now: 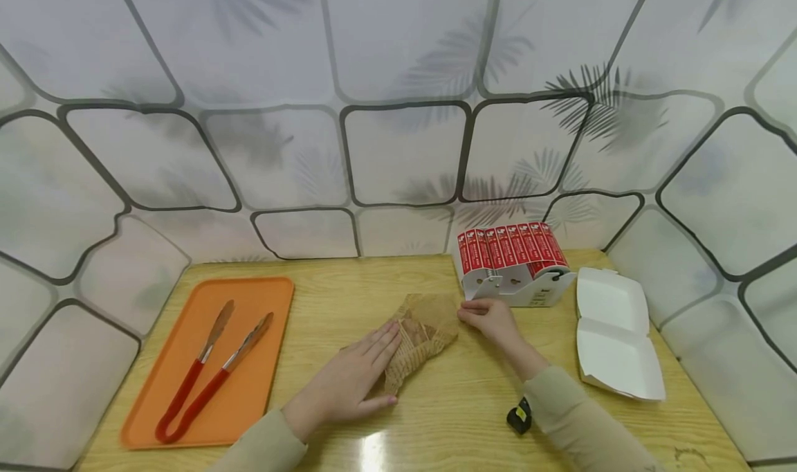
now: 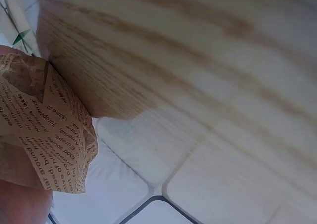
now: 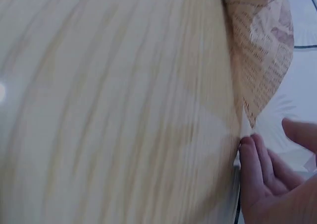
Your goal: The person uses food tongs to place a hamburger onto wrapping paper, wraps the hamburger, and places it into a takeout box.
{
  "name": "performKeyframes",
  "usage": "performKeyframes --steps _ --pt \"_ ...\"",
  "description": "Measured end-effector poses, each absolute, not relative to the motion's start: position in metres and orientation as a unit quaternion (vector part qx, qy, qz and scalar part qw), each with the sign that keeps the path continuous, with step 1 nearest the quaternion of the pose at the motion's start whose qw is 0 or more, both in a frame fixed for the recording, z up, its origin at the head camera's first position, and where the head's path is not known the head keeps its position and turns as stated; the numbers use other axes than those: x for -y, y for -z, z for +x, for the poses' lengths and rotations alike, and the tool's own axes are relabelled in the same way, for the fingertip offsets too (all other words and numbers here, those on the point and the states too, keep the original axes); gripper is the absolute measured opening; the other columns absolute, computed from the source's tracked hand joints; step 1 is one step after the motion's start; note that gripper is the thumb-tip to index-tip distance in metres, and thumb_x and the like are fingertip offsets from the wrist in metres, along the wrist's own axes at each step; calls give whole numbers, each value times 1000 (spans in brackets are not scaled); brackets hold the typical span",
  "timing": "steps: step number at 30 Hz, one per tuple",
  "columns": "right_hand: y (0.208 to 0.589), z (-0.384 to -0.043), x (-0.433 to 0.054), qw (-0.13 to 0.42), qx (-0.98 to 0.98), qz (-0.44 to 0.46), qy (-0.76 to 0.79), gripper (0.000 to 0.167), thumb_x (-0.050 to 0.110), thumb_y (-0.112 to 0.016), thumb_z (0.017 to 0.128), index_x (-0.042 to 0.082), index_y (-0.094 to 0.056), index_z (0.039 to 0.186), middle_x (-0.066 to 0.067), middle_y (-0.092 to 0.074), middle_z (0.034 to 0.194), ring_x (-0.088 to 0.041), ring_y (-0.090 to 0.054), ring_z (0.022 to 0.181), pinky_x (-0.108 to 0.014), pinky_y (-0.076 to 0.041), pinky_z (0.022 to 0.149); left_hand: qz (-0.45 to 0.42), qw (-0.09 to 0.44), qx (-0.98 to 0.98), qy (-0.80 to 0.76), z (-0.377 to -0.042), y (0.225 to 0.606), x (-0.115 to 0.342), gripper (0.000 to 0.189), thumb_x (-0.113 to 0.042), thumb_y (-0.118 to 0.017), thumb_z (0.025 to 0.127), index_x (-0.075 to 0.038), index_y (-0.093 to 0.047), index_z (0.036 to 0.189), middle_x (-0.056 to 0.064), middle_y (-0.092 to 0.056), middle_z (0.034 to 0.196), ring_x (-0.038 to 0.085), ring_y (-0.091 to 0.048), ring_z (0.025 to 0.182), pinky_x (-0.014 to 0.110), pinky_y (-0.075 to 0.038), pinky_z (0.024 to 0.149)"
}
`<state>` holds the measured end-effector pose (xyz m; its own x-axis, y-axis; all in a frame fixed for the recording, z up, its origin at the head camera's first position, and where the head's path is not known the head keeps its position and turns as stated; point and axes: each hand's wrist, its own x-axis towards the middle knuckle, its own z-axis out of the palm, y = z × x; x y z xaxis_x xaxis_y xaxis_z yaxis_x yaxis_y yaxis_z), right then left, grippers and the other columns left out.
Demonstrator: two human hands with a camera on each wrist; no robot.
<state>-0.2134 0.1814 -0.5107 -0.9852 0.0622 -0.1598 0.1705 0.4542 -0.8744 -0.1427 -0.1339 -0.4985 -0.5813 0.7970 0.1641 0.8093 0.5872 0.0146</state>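
Observation:
A packet wrapped in brown newsprint-patterned paper [image 1: 418, 347] lies mid-table, one flat flap of paper spread toward its far right. My left hand [image 1: 355, 371] rests on the packet's left side with straight fingers, the thumb apart near its lower end. At the flap's right corner are the fingertips of my right hand [image 1: 495, 323]. In the right wrist view, that hand [image 3: 270, 184] has its thumb away from the fingers, and the fingertips are right at the pointed tip of the paper [image 3: 265, 55]. What the wrapping contains is hidden. Printed text shows on the paper [image 2: 49, 130] in the left wrist view.
On the left, an orange tray [image 1: 249, 403] bears red-handled tongs [image 1: 199, 382]. A white box of red-labelled packs [image 1: 513, 257] stands behind my right hand. An unfolded white takeaway box [image 1: 616, 347] lies at the right. Near my right sleeve is a small black object [image 1: 519, 416].

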Motion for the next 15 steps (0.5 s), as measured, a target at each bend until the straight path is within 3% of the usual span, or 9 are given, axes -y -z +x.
performKeyframes --steps 7,15 --pt "513 -212 -172 41 -775 133 616 34 0 -70 99 -20 -67 126 -30 -78 109 -7 -76 79 -23 -67 74 -451 73 888 46 -142 501 134 94 -59 -61 102 5 -30 164 23 -29 173 35 -31 162 42 -36 130" --pt "513 -212 -161 55 -725 158 668 36 -2 -68 100 -23 -63 129 -28 -75 113 -5 -72 74 -18 -65 70 -450 74 889 49 -143 503 135 95 -60 -61 101 5 -30 164 23 -29 173 35 -31 162 43 -37 130"
